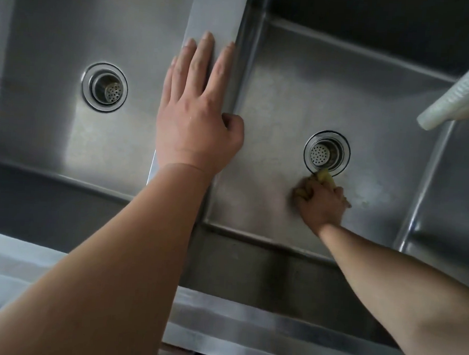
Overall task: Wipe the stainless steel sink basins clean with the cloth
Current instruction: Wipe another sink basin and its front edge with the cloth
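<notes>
- Brushed stainless steel fills the view: two rectangular sink basins side by side, the left basin point(49, 89) and the right basin point(287, 98), split by a flat steel divider point(218, 14) that runs toward 12 o'clock.
- Two round drains show, one per basin: the left drain point(105, 87) and the right drain point(327, 152), each a ringed cup with a perforated strainer.
- One ribbed, translucent hose point(458, 89) slants in from 2 o'clock, its open end over the right basin.
- One yellow cloth point(325, 178), soft and bunched, lies on the right basin's floor, touching the right drain's rim at 6 o'clock; bunched as it is, its long axis cannot be told.
- Clenched fingers of the right hand point(322, 202) grasp the cloth and press it down.
- Released, the left hand point(196, 112) rests flat on the divider, fingers straight toward 12 o'clock, thumb hooked over the divider's edge.
</notes>
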Motion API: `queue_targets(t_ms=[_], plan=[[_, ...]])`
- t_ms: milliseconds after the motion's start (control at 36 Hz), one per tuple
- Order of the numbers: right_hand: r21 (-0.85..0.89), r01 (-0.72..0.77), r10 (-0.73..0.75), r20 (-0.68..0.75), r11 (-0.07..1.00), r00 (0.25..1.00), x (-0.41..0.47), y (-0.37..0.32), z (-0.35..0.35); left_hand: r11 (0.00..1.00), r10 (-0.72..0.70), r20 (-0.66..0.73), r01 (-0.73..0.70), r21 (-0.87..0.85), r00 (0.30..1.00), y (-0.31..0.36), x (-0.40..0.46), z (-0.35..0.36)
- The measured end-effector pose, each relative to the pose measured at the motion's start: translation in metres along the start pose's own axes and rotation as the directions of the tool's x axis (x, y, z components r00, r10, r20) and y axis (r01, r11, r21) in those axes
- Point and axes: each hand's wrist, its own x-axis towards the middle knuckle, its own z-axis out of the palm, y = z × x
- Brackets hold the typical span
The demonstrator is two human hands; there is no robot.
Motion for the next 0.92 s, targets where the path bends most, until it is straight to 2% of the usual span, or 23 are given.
queue_targets(t_ms=[83,194,333,389,500,583,639,722,806,861,917], plan=[[0.011,0.064,-0.063,-0.066,0.998,0.996,0.019,0.006,-0.014,1.0,0.003,-0.011,-0.003,0.0,1.0,-0.001,-0.001,0.002],[0.109,0.136,-0.126,-0.097,0.985,0.987,0.032,0.007,-0.03,1.0,0.007,-0.012,-0.007,-0.004,1.0,0.0,-0.002,0.001],[0.183,0.215,-0.199,-0.103,0.959,0.975,0.004,0.014,-0.04,1.0,0.0,0.023,-0.001,0.023,1.0,0.002,-0.004,-0.002],[0.2,0.225,-0.22,-0.046,0.954,0.974,-0.015,0.025,-0.039,0.999,0.003,0.034,-0.004,0.035,0.999,0.003,-0.005,-0.005],[0.116,0.18,-0.192,0.105,0.977,0.976,-0.05,0.051,-0.04,0.994,0.056,0.065,-0.062,0.089,0.996,0.007,-0.008,-0.008],[0.069,0.123,-0.138,0.293,0.99,0.946,-0.07,0.069,-0.04,0.947,0.269,0.068,-0.277,0.161,0.961,0.008,-0.016,-0.009],[0.057,0.108,-0.122,0.421,0.992,0.899,-0.078,0.08,-0.037,0.905,0.394,0.094,-0.404,0.131,0.914,0.017,-0.027,-0.006],[0.079,0.094,-0.119,0.447,0.992,0.887,-0.079,0.096,-0.029,0.897,0.419,0.277,-0.442,0.02,0.865,0.048,-0.061,0.014],[0.091,0.031,-0.068,0.433,0.995,0.899,-0.069,0.104,-0.02,0.962,0.266,0.578,-0.255,-0.103,0.772,0.078,-0.096,0.05],[0.13,-0.024,-0.048,0.523,0.991,0.851,-0.064,0.106,-0.016,0.989,0.129,0.705,-0.143,-0.04,0.697,0.085,-0.115,0.081],[0.161,-0.012,-0.08,0.552,0.987,0.83,-0.063,0.103,-0.012,0.995,-0.002,0.774,-0.074,0.063,0.633,0.077,-0.13,0.111]])
